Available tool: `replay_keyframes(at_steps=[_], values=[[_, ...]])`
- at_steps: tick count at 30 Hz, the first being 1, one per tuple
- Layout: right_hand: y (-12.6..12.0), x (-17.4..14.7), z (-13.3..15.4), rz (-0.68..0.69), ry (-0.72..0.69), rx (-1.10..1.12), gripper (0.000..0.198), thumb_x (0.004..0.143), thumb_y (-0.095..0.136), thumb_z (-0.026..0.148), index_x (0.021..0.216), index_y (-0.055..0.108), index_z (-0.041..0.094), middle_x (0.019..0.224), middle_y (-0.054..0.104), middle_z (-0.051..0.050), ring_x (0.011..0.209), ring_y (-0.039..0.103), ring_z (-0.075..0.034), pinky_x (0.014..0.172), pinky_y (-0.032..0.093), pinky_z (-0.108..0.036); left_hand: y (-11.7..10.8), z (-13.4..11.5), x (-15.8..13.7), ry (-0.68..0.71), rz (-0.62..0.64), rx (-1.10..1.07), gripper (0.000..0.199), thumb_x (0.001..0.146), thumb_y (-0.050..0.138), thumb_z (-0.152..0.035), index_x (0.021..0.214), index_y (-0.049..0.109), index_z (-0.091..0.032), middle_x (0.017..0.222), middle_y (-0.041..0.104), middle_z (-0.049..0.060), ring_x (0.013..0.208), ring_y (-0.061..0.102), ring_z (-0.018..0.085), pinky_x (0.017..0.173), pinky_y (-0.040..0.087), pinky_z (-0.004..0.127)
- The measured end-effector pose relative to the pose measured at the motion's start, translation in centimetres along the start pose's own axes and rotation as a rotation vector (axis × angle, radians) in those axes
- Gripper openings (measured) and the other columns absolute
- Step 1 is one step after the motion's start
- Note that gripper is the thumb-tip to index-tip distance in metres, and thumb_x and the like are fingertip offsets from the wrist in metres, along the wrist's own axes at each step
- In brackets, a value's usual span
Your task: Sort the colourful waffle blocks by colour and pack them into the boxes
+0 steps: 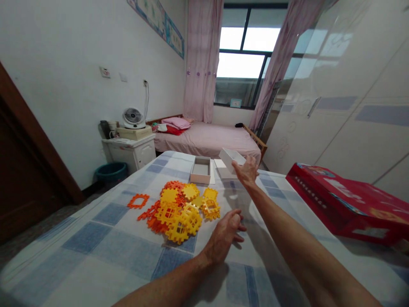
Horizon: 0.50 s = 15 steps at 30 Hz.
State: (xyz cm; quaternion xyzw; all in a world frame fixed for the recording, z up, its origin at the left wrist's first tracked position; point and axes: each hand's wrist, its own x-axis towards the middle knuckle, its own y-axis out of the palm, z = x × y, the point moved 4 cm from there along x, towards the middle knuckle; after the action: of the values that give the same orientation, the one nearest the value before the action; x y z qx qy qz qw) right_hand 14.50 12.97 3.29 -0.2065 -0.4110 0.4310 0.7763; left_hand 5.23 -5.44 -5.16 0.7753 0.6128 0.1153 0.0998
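White box, tilted, in right hand

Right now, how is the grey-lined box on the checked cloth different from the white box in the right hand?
The grey-lined box sits flat on the checked cloth; the white box is tilted in the right hand. Inside, the grey-lined box looks grey, while the white box looks paler. Both are open boxes with pale outer walls.
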Motion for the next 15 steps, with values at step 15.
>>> replay_keyframes(at_steps=[15], values=[[2.6, -3.6, -0.3, 0.219, -0.24, -0.101, 0.054, 0.089, 0.042, 0.05, 0.132, 0.049, 0.018, 0.147, 0.033, -0.016, 0.134, 0.03, -0.033, 0.1, 0.031, -0.057, -0.7, -0.5, 0.8, 0.006, -0.042, 0.132, 0.063, 0.084, 0.041, -0.062, 0.121, 0.056, -0.013, 0.109, 0.059, 0.016, 0.088, 0.06, 0.022, 0.065, 0.048, 0.029]])
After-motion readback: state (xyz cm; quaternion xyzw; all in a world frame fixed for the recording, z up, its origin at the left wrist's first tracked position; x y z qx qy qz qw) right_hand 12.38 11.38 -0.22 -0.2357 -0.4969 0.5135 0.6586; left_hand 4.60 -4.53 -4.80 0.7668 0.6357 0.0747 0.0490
